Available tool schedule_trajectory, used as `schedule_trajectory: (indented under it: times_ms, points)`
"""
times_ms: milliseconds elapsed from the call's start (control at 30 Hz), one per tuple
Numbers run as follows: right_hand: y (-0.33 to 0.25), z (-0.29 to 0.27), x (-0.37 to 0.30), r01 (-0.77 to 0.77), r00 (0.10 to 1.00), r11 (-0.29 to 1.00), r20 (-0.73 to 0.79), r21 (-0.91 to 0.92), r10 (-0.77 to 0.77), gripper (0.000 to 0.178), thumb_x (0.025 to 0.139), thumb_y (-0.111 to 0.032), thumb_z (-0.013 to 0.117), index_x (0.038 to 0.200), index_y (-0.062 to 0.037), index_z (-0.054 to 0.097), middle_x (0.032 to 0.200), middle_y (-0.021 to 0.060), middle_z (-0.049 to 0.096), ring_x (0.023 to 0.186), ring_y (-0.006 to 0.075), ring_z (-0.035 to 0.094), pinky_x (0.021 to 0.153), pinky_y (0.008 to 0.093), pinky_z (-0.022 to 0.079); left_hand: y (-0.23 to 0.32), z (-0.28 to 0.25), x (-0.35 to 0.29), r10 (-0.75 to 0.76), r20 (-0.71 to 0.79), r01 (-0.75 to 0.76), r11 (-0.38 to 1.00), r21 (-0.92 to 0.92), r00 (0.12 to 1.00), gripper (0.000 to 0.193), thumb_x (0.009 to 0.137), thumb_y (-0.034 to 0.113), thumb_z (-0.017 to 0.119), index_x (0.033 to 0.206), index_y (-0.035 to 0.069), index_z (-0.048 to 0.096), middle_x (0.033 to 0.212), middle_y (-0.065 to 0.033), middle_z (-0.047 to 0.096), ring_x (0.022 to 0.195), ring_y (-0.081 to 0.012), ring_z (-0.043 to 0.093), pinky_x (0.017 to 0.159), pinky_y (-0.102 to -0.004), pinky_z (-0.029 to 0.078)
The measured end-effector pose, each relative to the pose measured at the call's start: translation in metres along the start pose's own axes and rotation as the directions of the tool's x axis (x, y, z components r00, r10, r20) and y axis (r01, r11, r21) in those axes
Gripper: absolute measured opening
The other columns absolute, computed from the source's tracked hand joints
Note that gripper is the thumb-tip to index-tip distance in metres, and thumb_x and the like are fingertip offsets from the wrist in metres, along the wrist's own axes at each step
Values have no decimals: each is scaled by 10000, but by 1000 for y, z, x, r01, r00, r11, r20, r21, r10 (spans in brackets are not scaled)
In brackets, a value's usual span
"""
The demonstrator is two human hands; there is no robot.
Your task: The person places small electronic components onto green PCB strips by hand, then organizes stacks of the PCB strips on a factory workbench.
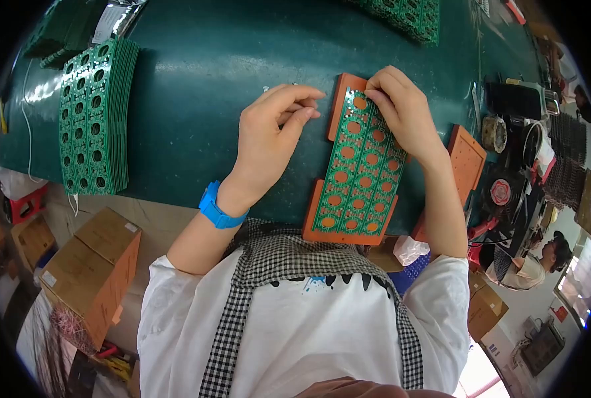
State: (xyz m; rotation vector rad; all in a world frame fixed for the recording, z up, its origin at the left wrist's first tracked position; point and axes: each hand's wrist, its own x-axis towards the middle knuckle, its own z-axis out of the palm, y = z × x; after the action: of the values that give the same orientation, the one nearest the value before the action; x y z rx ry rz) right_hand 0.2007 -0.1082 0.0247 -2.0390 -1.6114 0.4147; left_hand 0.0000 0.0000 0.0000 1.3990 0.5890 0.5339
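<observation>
Head view showed a left hand (269,136), an orange fixture (314,231) bearing a green circuit panel (357,160), and a right hand (405,116).
The left hand, half open with curled fingers and nothing visible in it, stopped short of the fixture; the panel risked sitting crooked if an edge missed its seat. The right hand's fingers bent close at the panel's upper end, grip unclear; uneven pressure there could have shifted it.

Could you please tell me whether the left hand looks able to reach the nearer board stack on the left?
Probably yes: nothing visible blocks the table between the left hand and the board stack, though some stretching seems needed.
</observation>
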Motion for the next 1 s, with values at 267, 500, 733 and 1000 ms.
schedule_trajectory:
  times_ms: [267, 500, 733, 1000]
  points:
    - [-1, 4, -2, 4, 1000, 1000, -13, -22, -5, 87, 867, -109, 599, 877, -25, 576, 866, 105, 560, 841, 298, 578, 730, 368, 479, 0, 1, 1, 242, -101, -210, 945, 253, 965, 207, 816, -46, 620, 1007, 26, 655, 860, -70, 635, 800, -140, 617, 713, -266, 493]
    - [6, 5, -5, 24, 997, 999, -80, 30, -21, 89, 858, -116, 614, 858, -30, 590, 844, 91, 576, 807, 291, 595, 697, 360, 487, 0, 3, 0, 39, -81, -44, 998, -54, 996, 222, 835, -35, 618, 1052, 11, 639, 883, -54, 644, 812, -115, 614, 755, -247, 501]
    - [4, 6, -3, 33, 998, 998, -58, -56, -36, 81, 843, -114, 631, 854, -38, 606, 844, 88, 589, 805, 275, 601, 692, 355, 495, -1, 3, 1, 28, -68, -33, 996, -82, 997, 234, 850, -36, 609, 1081, -2, 623, 903, -58, 644, 828, -113, 632, 757, -236, 508]
    - [3, 20, -20, 233, 918, 917, -238, -324, -317, 167, 772, -131, 706, 917, -61, 660, 897, 36, 640, 799, 197, 623, 672, 324, 510, 2, 4, -2, -106, 30, 110, 950, -293, 994, 249, 864, -19, 602, 1113, -30, 590, 895, -72, 651, 751, -108, 639, 681, -222, 521]
